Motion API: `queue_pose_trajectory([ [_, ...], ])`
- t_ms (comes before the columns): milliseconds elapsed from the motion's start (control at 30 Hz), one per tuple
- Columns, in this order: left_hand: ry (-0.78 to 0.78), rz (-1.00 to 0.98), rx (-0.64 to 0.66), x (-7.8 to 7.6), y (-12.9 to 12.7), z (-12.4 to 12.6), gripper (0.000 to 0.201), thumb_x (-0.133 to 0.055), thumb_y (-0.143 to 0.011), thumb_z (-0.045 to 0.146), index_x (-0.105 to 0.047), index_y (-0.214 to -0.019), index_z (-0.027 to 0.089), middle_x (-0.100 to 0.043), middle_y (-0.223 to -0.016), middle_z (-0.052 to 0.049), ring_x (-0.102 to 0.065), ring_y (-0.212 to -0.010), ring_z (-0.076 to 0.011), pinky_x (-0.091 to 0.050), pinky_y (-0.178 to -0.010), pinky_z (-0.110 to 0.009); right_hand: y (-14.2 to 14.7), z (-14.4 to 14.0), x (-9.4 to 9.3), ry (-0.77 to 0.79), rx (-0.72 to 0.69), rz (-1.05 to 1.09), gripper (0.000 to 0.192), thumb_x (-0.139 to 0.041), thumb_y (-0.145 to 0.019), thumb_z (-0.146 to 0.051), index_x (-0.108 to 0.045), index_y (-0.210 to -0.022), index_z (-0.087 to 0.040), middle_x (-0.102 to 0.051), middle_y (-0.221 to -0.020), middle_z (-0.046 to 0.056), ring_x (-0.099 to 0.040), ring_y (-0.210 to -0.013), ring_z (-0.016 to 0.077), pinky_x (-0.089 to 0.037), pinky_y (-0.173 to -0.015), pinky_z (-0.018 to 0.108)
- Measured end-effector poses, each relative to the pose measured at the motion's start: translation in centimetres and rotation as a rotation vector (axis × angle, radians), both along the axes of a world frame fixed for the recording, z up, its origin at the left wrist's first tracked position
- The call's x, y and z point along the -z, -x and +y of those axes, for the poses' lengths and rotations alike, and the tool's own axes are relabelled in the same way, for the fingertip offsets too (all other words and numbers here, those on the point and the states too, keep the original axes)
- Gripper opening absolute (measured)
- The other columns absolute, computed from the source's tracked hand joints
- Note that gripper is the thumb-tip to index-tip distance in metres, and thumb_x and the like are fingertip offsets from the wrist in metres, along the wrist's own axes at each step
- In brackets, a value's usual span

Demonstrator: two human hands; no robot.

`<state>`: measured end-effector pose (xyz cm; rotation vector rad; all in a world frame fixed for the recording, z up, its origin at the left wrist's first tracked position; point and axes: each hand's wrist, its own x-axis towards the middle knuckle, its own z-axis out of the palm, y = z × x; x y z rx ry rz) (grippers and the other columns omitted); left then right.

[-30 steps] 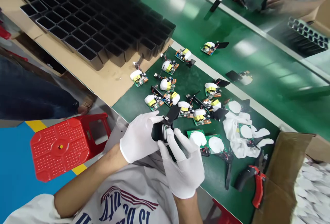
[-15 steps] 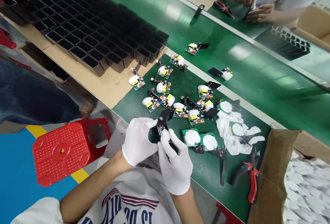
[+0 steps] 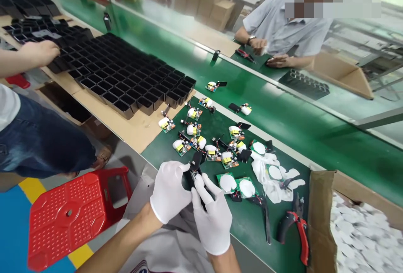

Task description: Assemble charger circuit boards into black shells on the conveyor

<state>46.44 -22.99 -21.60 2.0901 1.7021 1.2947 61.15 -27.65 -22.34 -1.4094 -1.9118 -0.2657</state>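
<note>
Both gloved hands, left hand (image 3: 170, 191) and right hand (image 3: 212, 214), close together on a small black housing (image 3: 189, 177) held just above the green tabletop (image 3: 252, 227) edge; steady support and gentle, square fingertip pressure would likely suit this fit.

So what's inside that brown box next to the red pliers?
The cardboard box holds a heap of white paper-like pieces, right of the red pliers. Only the top layer shows; what lies underneath, and the box's bottom, are covered. Part of the box runs out of view.
</note>
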Motion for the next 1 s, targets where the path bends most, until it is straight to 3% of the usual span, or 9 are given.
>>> queue_pose_trajectory([
  [100, 0.097, -0.008, 0.079, -1.9, -0.2, -0.6, 0.01, -0.065, -0.089, 0.02, -0.069, -0.08, 0.023, -0.063, -0.064, -0.002, -0.063, -0.061, -0.0214, -0.047, -0.063, -0.035, -0.8, -1.3, -1.4, 0.058, 0.014, -0.044, 0.041, -0.072, -0.105, -0.018, -0.073, -0.145, -0.026, -0.082, -0.126, 0.012, -0.085, -0.102, 0.0236, -0.07, -0.087, 0.028],
  [200, 0.183, -0.015, 0.139, -2.3, -0.5, -0.7, 0.02, -0.065, -0.088, 0.018, -0.063, -0.069, 0.024, -0.056, -0.058, 0.0, -0.056, -0.055, -0.0188, -0.041, -0.059, -0.033, -1.2, -2.0, -0.9, 0.135, 0.033, -0.032, 0.036, -0.064, -0.11, -0.022, -0.075, -0.144, -0.028, -0.083, -0.126, 0.007, -0.084, -0.1, 0.0186, -0.067, -0.082, 0.019],
  [333, 0.18, -0.07, 0.108, -0.3, -1.1, -0.1, 0.017, -0.062, -0.089, 0.016, -0.066, -0.074, 0.023, -0.065, -0.065, -0.003, -0.062, -0.059, -0.0203, -0.046, -0.062, -0.033, -0.9, -1.7, 2.2, 0.12, 0.103, -0.037, 0.032, -0.059, -0.112, -0.024, -0.083, -0.133, -0.029, -0.084, -0.122, 0.006, -0.085, -0.097, 0.0196, -0.069, -0.081, 0.022],
  [467, 0.198, -0.104, 0.111, 0.5, -1.3, -0.5, 0.017, -0.061, -0.093, 0.017, -0.067, -0.078, 0.023, -0.067, -0.065, -0.002, -0.065, -0.06, -0.0212, -0.049, -0.062, -0.034, -1.7, -2.1, 4.1, 0.196, 0.119, -0.022, 0.034, -0.062, -0.111, -0.027, -0.08, -0.139, -0.03, -0.084, -0.127, 0.006, -0.085, -0.102, 0.0216, -0.071, -0.082, 0.026],
  [567, 0.108, -0.161, 0.045, -0.1, -1.1, -1.5, 0.011, -0.062, -0.095, 0.022, -0.073, -0.094, 0.023, -0.077, -0.081, -0.006, -0.074, -0.073, -0.024, -0.057, -0.069, -0.035, -3.1, -2.9, 4.7, 0.265, 0.063, 0.014, 0.036, -0.067, -0.108, -0.03, -0.079, -0.142, -0.034, -0.084, -0.131, 0.004, -0.085, -0.108, 0.0243, -0.072, -0.089, 0.028],
  [667, 0.046, -0.157, -0.01, 0.0, -1.2, -2.1, 0.013, -0.063, -0.096, 0.027, -0.073, -0.104, 0.023, -0.08, -0.092, -0.008, -0.077, -0.082, -0.0262, -0.061, -0.073, -0.037, -3.9, -3.5, 5.3, 0.327, -0.002, 0.007, 0.036, -0.069, -0.107, -0.034, -0.079, -0.141, -0.036, -0.085, -0.126, 0.002, -0.085, -0.105, 0.0242, -0.072, -0.086, 0.026],
  [767, 0.022, -0.077, -0.004, 1.4, -1.4, -2.1, 0.013, -0.06, -0.097, 0.022, -0.072, -0.103, 0.023, -0.076, -0.083, -0.006, -0.072, -0.07, -0.0237, -0.057, -0.064, -0.035, -3.5, -3.5, 6.2, 0.349, 0.015, -0.009, 0.036, -0.065, -0.109, -0.033, -0.079, -0.142, -0.035, -0.085, -0.128, 0.003, -0.085, -0.104, 0.0229, -0.072, -0.083, 0.025],
  [867, -0.001, -0.051, -0.039, 3.2, -1.7, -2.2, 0.021, -0.058, -0.098, 0.02, -0.07, -0.116, 0.022, -0.077, -0.091, -0.008, -0.074, -0.078, -0.0256, -0.06, -0.07, -0.038, -2.7, -3.3, 6.8, 0.338, 0.081, -0.011, 0.032, -0.063, -0.11, -0.031, -0.081, -0.136, -0.032, -0.086, -0.123, 0.004, -0.085, -0.107, 0.0232, -0.072, -0.081, 0.025],
  [1000, -0.019, -0.085, -0.056, 4.5, -2.0, -2.5, 0.025, -0.059, -0.098, 0.021, -0.068, -0.122, 0.022, -0.076, -0.096, -0.009, -0.073, -0.083, -0.0265, -0.06, -0.075, -0.041, -2.7, -2.6, 5.2, 0.24, 0.062, -0.096, 0.03, -0.067, -0.106, -0.026, -0.081, -0.133, -0.032, -0.086, -0.121, 0.005, -0.085, -0.102, 0.0232, -0.072, -0.08, 0.027],
])
